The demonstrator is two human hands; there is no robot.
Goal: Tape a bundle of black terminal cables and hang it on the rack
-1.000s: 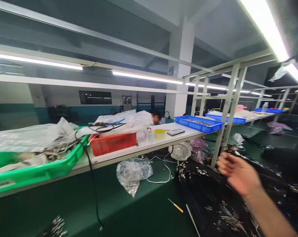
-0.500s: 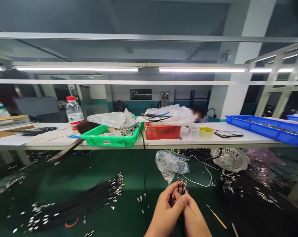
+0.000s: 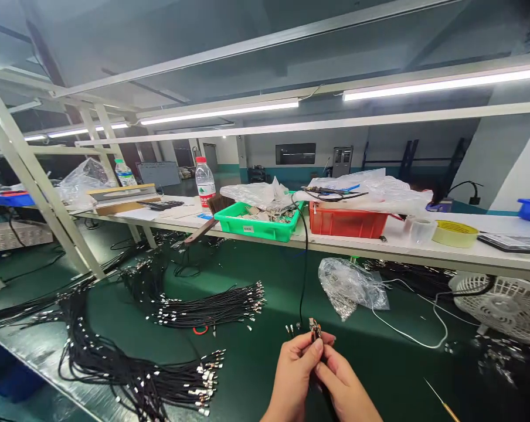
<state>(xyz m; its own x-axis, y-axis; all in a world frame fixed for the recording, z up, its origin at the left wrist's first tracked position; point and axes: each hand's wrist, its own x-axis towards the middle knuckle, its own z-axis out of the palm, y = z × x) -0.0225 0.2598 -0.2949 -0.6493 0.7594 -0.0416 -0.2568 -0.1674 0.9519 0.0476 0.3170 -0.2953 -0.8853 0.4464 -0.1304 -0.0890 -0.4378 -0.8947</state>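
Close together at the lower middle, my left hand (image 3: pixel 293 369) and my right hand (image 3: pixel 345 378) are both closed around a few black cables with metal terminals (image 3: pixel 315 328). The terminal ends stick up above my fingertips, and dark cable hangs down between my palms. My left thumb presses against the cables. Just beyond my left hand lie some small loose metal terminals (image 3: pixel 290 330) on the green tabletop. To the left, one bundle of black cables (image 3: pixel 207 306) with metal ends lies behind another cable bundle (image 3: pixel 159 381).
A white shelf holds a green tray (image 3: pixel 256 228), a red bin (image 3: pixel 348 223), a bottle (image 3: pixel 204 184) and yellow tape (image 3: pixel 456 234). Below are a plastic bag of small parts (image 3: pixel 346 287) and a white fan (image 3: pixel 500 305). A yellow-handled pick (image 3: pixel 445 404) lies at right.
The view has swung left and tilted, bringing more of the cable bundles and the left frame into sight. My hands still hold the cables, with the right fingers shifted slightly lower.
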